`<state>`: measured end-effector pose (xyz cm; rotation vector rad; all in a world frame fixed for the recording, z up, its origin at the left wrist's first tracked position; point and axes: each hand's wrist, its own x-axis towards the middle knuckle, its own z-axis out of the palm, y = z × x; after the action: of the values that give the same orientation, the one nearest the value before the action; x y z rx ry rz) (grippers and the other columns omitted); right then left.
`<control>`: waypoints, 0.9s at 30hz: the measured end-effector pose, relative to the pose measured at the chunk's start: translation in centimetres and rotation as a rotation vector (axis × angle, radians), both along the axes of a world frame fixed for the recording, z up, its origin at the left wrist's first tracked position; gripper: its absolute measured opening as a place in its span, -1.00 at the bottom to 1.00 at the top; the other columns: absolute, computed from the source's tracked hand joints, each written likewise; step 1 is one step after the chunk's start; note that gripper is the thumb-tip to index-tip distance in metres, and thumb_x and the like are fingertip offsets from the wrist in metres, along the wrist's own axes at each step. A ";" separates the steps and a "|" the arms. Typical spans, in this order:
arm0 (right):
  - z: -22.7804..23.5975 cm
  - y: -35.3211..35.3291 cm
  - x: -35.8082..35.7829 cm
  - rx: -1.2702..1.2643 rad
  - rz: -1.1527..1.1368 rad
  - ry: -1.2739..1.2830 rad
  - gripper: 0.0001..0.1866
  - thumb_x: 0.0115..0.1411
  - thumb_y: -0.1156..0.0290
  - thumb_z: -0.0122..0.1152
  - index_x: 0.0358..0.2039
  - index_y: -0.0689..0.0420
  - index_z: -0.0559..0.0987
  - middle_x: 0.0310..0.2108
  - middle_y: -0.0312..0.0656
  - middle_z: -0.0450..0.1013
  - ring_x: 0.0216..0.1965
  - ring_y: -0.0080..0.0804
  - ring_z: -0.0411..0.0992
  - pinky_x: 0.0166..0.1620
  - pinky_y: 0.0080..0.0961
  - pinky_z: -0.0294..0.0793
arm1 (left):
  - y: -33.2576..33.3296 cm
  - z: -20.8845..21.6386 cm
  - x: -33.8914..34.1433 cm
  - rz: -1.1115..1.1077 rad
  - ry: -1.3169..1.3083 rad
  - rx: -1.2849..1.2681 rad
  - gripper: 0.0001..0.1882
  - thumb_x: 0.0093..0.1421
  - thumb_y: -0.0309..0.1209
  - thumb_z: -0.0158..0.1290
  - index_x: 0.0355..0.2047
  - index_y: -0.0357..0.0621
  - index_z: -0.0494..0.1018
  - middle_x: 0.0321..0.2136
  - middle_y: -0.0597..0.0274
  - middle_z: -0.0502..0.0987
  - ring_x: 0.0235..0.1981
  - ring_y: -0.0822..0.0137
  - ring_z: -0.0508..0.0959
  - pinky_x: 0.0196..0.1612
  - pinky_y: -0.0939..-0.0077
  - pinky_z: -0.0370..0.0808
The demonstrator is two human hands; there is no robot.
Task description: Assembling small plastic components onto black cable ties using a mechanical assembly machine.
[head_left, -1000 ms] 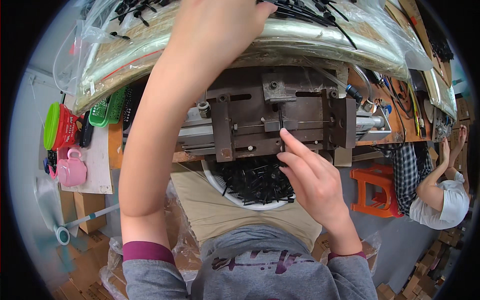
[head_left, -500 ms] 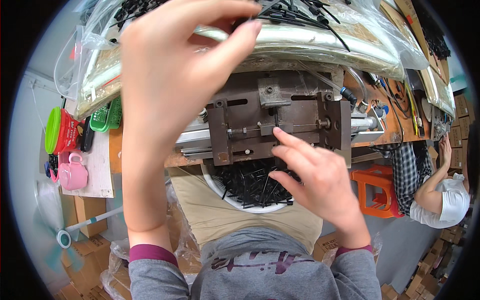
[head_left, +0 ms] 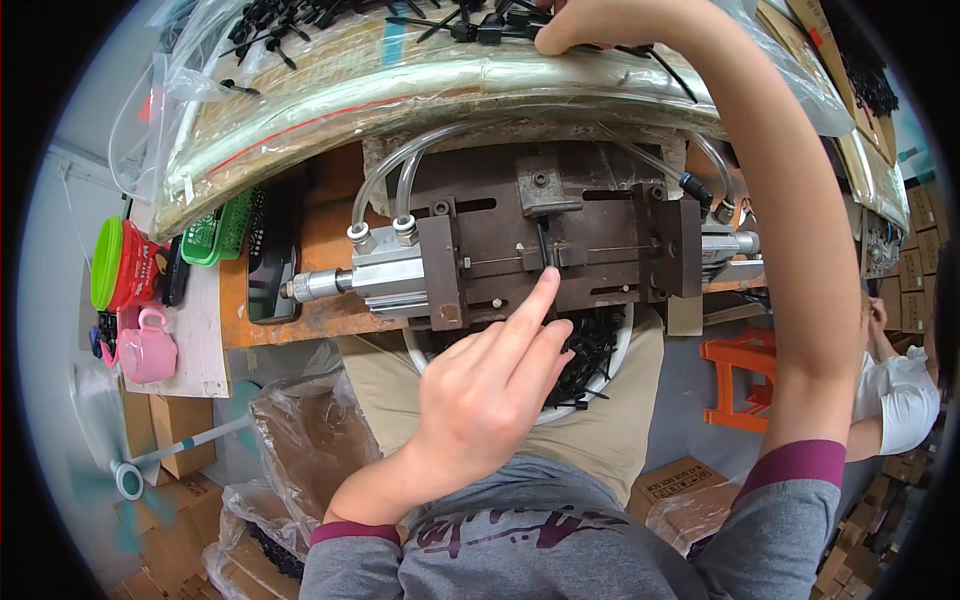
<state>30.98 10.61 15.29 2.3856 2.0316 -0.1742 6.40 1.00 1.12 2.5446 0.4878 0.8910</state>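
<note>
My left hand [head_left: 488,395] is in front of the dark metal fixture [head_left: 480,225], its index finger stretched out and the other fingers loosely extended. That fingertip touches the lower end of a thin black plastic rod [head_left: 543,243], which stands in the slot of a small block at the fixture's middle. My right hand [head_left: 592,22] reaches to the plastic-covered ledge at the top, beside a pile of black stemmed plastic parts [head_left: 490,30]. The thumb lies next to these parts; the upper picture edge cuts off most of its fingers, so any hold is hidden.
Silver air cylinders [head_left: 390,280] with clear hoses flank the fixture. A white basin [head_left: 622,350] of black parts rests on my lap below it. Left are a green basket [head_left: 232,228] and pink cup [head_left: 147,350]; right, an orange stool [head_left: 735,380] and another person [head_left: 890,395].
My left hand has come down from the top ledge to the fixture. My right hand has left the fixture and gone up to the black parts on the ledge.
</note>
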 end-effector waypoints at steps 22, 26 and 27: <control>0.5 -5.7 0.5 0.656 0.109 -0.089 -0.75 0.08 0.41 0.32 -0.24 0.25 0.59 -0.35 -0.04 0.53 -0.32 -0.30 0.49 -0.23 -0.41 0.44 | 0.8 -1.1 1.3 -0.020 0.099 0.009 -0.68 -0.05 -0.46 0.34 -0.25 -0.19 0.56 0.03 0.06 0.55 -0.57 0.35 0.59 -0.45 0.59 0.53; -5.0 -8.9 -1.1 0.995 0.450 -0.167 -0.76 -0.01 0.54 0.30 -0.27 0.17 0.60 -0.27 -0.11 0.51 -0.38 -0.34 0.52 -0.33 -0.41 0.50 | 1.2 1.2 0.4 -0.125 -0.269 -0.547 -0.43 -0.01 -0.68 0.29 0.07 -0.33 0.44 0.05 -0.06 0.49 -0.35 0.40 0.64 -0.30 0.60 0.63; -6.3 -9.9 -2.1 0.982 0.505 -0.125 -0.77 -0.08 0.54 0.28 -0.33 0.21 0.56 -0.27 -0.09 0.48 -0.44 -0.28 0.51 -0.39 -0.33 0.51 | 1.4 1.8 0.1 -0.141 -0.363 -0.691 -0.38 -0.03 -0.73 0.27 0.10 -0.38 0.40 0.03 -0.09 0.49 -0.23 0.32 0.64 -0.26 0.57 0.65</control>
<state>28.91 0.72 9.01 1.9468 2.9837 1.1819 6.54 2.40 2.92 1.7284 0.4049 0.9079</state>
